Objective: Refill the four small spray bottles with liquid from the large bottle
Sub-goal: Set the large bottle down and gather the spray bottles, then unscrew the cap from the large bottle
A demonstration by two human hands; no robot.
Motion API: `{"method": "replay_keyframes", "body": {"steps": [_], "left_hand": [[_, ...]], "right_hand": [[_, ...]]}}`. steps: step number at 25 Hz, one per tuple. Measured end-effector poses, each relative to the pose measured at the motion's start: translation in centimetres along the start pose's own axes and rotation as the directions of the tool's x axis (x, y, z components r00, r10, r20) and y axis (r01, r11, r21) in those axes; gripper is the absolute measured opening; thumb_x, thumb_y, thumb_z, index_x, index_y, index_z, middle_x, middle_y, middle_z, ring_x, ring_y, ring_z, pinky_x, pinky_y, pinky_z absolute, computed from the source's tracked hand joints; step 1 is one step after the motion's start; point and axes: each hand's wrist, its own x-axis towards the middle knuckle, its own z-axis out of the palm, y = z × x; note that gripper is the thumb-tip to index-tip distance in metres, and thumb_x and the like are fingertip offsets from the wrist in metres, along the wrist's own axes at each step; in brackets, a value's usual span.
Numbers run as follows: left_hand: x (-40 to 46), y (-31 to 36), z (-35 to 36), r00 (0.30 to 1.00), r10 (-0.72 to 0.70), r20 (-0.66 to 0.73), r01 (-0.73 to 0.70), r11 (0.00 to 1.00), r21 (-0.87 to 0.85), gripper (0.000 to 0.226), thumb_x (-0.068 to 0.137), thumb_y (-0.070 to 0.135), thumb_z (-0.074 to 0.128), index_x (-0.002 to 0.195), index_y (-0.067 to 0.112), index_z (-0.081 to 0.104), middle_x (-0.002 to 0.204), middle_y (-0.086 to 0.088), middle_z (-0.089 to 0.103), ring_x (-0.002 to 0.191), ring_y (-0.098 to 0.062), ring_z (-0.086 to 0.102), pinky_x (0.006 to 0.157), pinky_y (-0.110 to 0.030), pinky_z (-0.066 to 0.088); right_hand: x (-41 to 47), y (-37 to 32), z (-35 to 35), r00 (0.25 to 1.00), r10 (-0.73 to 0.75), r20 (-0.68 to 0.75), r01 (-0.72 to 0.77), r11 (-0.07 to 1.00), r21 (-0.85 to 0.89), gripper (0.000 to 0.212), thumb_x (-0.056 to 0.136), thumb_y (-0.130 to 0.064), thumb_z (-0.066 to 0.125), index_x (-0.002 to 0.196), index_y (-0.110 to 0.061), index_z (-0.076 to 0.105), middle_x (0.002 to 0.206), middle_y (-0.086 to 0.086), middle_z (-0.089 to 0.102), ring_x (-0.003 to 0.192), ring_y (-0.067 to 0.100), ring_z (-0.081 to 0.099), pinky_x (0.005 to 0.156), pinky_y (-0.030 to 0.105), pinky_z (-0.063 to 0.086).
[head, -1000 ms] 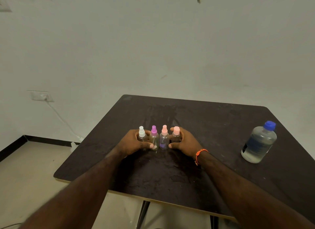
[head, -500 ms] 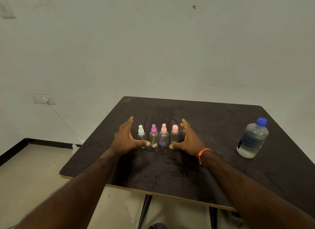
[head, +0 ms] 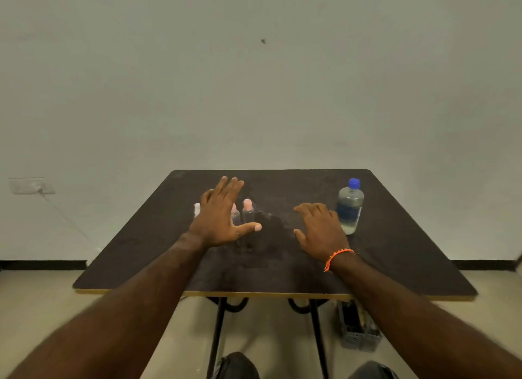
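Small spray bottles stand in a row on the dark table [head: 395, 251]. My left hand [head: 219, 217] hovers in front of the row with fingers spread and holds nothing. It hides most of the row. A pink-capped bottle [head: 248, 213] shows clear to its right, another pink-capped one [head: 235, 214] peeks out beside my fingers, and a white cap [head: 197, 209] shows at the left. My right hand [head: 320, 230] has relaxed fingers, holds nothing, and sits just left of the large clear bottle [head: 350, 206] with a blue cap.
A wet patch [head: 271, 223] darkens the table between my hands. A grey crate [head: 358, 330] sits on the floor under the table's right side, near the black legs [head: 217, 336]. A wall socket [head: 31, 186] is at the left.
Both hands have let go of the small bottles and opened. My right hand has moved right toward the large bottle. My left hand has lifted in front of the row. The view has turned.
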Motion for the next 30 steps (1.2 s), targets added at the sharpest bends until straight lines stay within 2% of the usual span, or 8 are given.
{"method": "replay_keyframes", "body": {"steps": [5,12,16,20,22,25,27,30], "left_hand": [[3.3,5.9,4.9,0.983,0.096,0.158,-0.096,0.995,-0.009,0.126,0.071,0.095,0.053,0.168,0.027,0.011,0.177,0.002,0.006,0.163,-0.016,-0.009,0.129,-0.051,0.001],[8.8,12.0,10.7,0.938,0.136,0.317,-0.117,0.99,-0.079,0.119,0.077,0.082,0.069,0.167,0.029,0.012,0.175,-0.002,0.019,0.163,-0.021,0.009,0.128,-0.05,0.005],[12.5,14.1,13.5,0.91,0.056,0.41,-0.014,0.994,-0.104,0.132,0.072,0.081,0.074,0.168,0.025,0.002,0.173,-0.005,0.023,0.161,-0.029,0.016,0.126,-0.056,0.012],[14.7,15.5,15.6,0.904,-0.013,0.428,0.146,0.948,-0.281,0.14,0.071,0.066,0.086,0.167,0.023,-0.006,0.168,-0.001,0.038,0.156,-0.029,0.031,0.124,-0.059,0.019],[15.0,15.7,16.2,0.915,-0.023,0.402,0.175,0.921,-0.347,0.129,0.078,0.055,0.087,0.168,0.022,0.0,0.163,0.0,0.047,0.149,-0.027,0.044,0.124,-0.055,0.025],[14.6,15.5,16.2,0.952,-0.044,0.302,0.193,0.853,-0.485,0.111,0.077,0.056,0.088,0.165,0.029,0.026,0.154,0.002,0.058,0.139,-0.022,0.057,0.119,-0.053,0.04],[14.1,15.1,16.0,0.973,-0.007,0.23,0.14,0.809,-0.571,0.081,0.076,0.051,0.089,0.147,0.034,0.053,0.137,0.013,0.067,0.127,-0.014,0.064,0.113,-0.049,0.049],[13.3,14.0,15.6,0.984,0.023,0.176,0.086,0.807,-0.585,0.06,0.072,0.059,0.088,0.126,0.052,0.062,0.118,0.027,0.072,0.114,-0.002,0.067,0.108,-0.048,0.052]], "right_hand": [[-2.5,5.4,-2.8,0.987,0.096,-0.132,-0.104,0.993,-0.056,0.035,0.085,-0.04,0.066,0.117,-0.026,0.059,0.121,-0.003,0.061,0.116,0.019,0.054,0.093,0.038,0.044],[-2.2,11.9,-4.4,0.928,0.359,-0.097,-0.357,0.933,0.041,0.057,0.085,-0.038,0.067,0.137,-0.023,0.048,0.14,0.002,0.054,0.127,0.023,0.051,0.106,0.044,0.04],[-0.4,14.4,-3.8,0.881,0.471,0.035,-0.46,0.838,0.294,0.08,0.081,-0.033,0.071,0.15,-0.019,0.033,0.15,0.004,0.045,0.127,0.025,0.054,0.106,0.047,0.045],[1.3,14.8,-3.8,0.872,0.431,0.232,-0.485,0.7,0.524,0.075,0.089,-0.011,0.063,0.155,-0.02,0.028,0.148,0.005,0.05,0.116,0.024,0.062,0.095,0.025,0.047],[1.8,14.6,-3.5,0.883,0.397,0.25,-0.469,0.713,0.521,0.066,0.093,-0.006,0.055,0.154,-0.018,0.033,0.149,0.005,0.049,0.128,0.021,0.055,0.099,0.018,0.039],[2.0,14.2,-3.0,0.888,0.397,0.231,-0.455,0.691,0.561,0.061,0.091,0.0,0.049,0.149,-0.019,0.042,0.145,0.004,0.053,0.131,0.02,0.053,0.11,0.03,0.04],[2.0,13.9,-2.8,0.894,0.392,0.219,-0.441,0.68,0.586,0.062,0.088,0.001,0.049,0.146,-0.02,0.045,0.142,0.003,0.056,0.129,0.019,0.055,0.11,0.036,0.043],[2.0,13.1,-2.6,0.896,0.374,0.24,-0.44,0.679,0.587,0.064,0.086,-0.002,0.052,0.147,-0.019,0.044,0.142,0.003,0.056,0.129,0.019,0.054,0.111,0.04,0.043]]}}
